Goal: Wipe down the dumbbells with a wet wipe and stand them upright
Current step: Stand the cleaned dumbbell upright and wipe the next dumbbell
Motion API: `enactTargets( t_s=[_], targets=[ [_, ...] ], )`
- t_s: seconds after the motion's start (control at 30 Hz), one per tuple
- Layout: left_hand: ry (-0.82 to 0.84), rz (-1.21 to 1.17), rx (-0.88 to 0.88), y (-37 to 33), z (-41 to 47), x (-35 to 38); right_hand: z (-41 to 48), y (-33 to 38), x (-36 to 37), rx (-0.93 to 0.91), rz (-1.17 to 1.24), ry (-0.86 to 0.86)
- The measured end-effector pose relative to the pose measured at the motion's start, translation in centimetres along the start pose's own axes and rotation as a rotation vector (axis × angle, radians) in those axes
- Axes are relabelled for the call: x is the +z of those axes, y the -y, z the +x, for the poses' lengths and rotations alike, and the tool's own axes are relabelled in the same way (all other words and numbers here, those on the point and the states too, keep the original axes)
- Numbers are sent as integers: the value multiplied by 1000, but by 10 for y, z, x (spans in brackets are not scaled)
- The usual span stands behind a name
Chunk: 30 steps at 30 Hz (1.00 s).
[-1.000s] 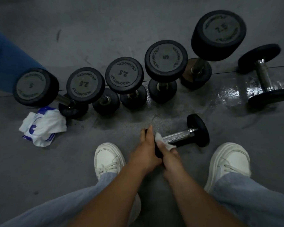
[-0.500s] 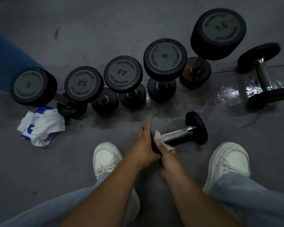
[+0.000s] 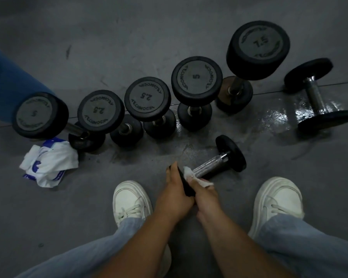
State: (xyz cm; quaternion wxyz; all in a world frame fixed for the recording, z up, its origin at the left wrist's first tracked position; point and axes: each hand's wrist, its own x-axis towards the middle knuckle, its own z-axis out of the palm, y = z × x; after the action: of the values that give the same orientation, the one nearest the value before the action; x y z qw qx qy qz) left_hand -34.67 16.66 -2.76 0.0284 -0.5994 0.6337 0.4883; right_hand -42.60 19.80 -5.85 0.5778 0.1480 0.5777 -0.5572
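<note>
The small dumbbell [image 3: 210, 167] is laid flat on the floor [image 3: 88, 209] at lower centre of the frame. Its long axis is run from lower left to upper right. The left hand [image 3: 175, 195] is set against the near head, fingers laid nearly straight along its outer face. The wet wipe [image 3: 190, 173] is held wrapped on the chrome handle by the curled right hand [image 3: 206, 194], just beside that head.
</note>
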Motion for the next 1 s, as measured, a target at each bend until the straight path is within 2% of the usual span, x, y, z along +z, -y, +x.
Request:
enactTargets(
  t_s=[0.1, 0.3, 0.47, 0.73, 0.83, 0.93, 1.0],
  targets=[
    [29, -26, -30, -1, 6, -2, 15, 11, 12, 58, -87, -11],
    [56, -64, -29, 0, 7, -5, 6, -8, -16, 53, -55, -20],
    [71, -85, -30, 2, 12, -7, 22, 3, 7, 75, -76, 22],
    [95, -171, -86, -1, 15, -18, 12, 12, 4, 108, -65, 100],
    [219, -128, -115, -5, 17, -36, 0, 0, 6, 70, 48, 39],
    [335, -13, -81, -3, 16, -45, -14, -18, 7, 70, 97, -135],
    [362, 29, -49, -1, 12, -44, -15, -21, 8, 47, 104, -185]
  ],
)
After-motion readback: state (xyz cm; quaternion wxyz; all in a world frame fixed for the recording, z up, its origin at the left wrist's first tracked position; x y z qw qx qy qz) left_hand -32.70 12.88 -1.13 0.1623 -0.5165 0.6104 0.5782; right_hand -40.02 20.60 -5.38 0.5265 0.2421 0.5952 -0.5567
